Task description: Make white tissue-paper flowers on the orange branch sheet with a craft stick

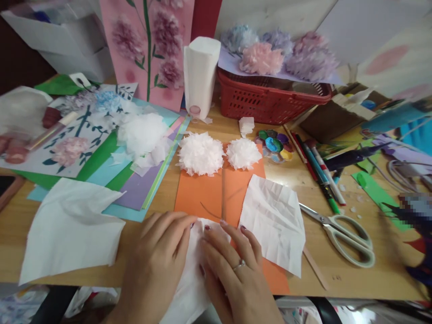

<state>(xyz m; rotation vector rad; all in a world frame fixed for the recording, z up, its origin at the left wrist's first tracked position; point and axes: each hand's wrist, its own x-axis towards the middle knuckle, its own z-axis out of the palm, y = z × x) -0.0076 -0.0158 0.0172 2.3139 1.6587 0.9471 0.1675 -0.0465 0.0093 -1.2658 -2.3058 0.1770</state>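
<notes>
A sheet of white tissue paper (193,281) lies under both hands at the table's front edge, overlapping an orange sheet of card (192,193). My left hand (158,256) has its fingers together, gripping the tissue's upper edge; its thumb is mostly hidden. Bent over the same tissue, my right hand (232,265), with a ring, holds it between fingers and thumb. At the card's top sit a larger white tissue pompom (201,154) and a smaller pompom (243,153). Drawn stem lines run down the card. Creased white tissue (273,220) rests to the right.
Scissors (340,234) lie at the right, near several pens (317,166) and a paint palette (273,145). Another white sheet (72,229) is at the left. Coloured papers (135,191) sit behind it. A red basket (270,99) and white paper roll (200,76) stand at the back.
</notes>
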